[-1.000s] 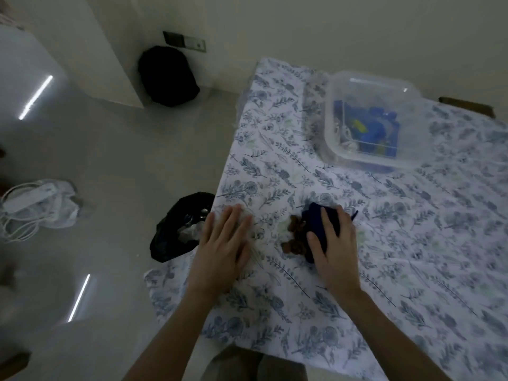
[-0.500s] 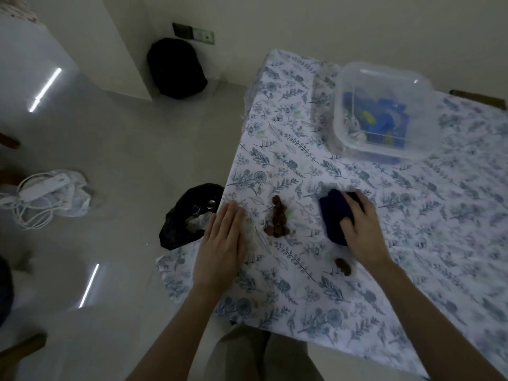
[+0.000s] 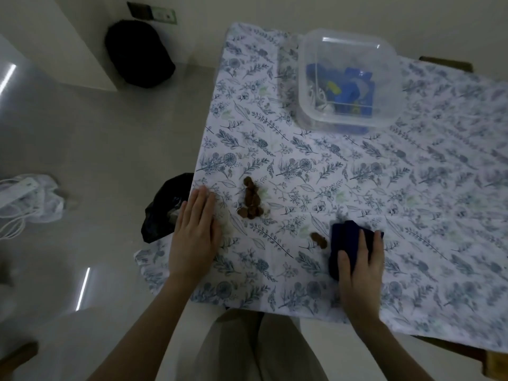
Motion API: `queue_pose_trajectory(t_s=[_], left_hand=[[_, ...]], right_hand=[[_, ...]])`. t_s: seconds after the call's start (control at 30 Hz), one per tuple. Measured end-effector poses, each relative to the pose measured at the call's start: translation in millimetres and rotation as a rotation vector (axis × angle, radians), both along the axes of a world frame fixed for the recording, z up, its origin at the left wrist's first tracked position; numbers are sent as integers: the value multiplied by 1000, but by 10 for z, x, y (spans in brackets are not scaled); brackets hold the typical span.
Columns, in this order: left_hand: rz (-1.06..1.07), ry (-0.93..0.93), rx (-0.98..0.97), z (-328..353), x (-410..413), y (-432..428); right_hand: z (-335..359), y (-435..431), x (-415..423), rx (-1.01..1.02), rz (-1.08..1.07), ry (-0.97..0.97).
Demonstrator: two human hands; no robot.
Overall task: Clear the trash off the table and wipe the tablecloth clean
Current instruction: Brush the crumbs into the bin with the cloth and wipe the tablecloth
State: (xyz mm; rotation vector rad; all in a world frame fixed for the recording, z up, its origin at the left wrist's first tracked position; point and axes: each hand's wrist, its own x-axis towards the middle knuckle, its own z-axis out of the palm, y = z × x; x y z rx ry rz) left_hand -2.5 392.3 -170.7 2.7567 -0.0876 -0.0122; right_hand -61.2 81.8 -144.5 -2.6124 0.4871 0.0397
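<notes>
A white tablecloth (image 3: pixel 384 188) with a blue leaf print covers the table. A small pile of brown crumbs (image 3: pixel 250 200) lies near its left edge. A separate brown bit (image 3: pixel 319 240) lies just left of a dark blue cloth (image 3: pixel 345 240). My right hand (image 3: pixel 360 268) presses flat on that cloth, gripping it against the table. My left hand (image 3: pixel 196 232) lies flat and open on the tablecloth at the left edge, left of the crumb pile. A black trash bag (image 3: pixel 165 209) sits on the floor right below the table edge beside my left hand.
A clear plastic box (image 3: pixel 347 81) with blue items inside stands at the back of the table. A black bag (image 3: pixel 138 53) rests against the far wall. A white bag with cables (image 3: pixel 27 196) lies on the floor at the left. My legs show below the table's near edge.
My right hand has dragged the blue cloth back toward me and to the right, away from the crumb pile. One brown bit stayed behind beside it. My left hand has stayed put.
</notes>
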Motion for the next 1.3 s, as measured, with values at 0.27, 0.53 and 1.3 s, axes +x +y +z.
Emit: queue_pose_trajectory(t_s=[0.27,0.53,1.3], left_hand=[[14,-1,-45,-46,-4,25],[97,-18,-127,-101,-229,81],[105,24,-3,-77,-503,48]], right_hand=[[-77,745,491,35,68,-59],[-94,1394,910,38,263,-53],[-83,1030,1800,-79,553,-86]])
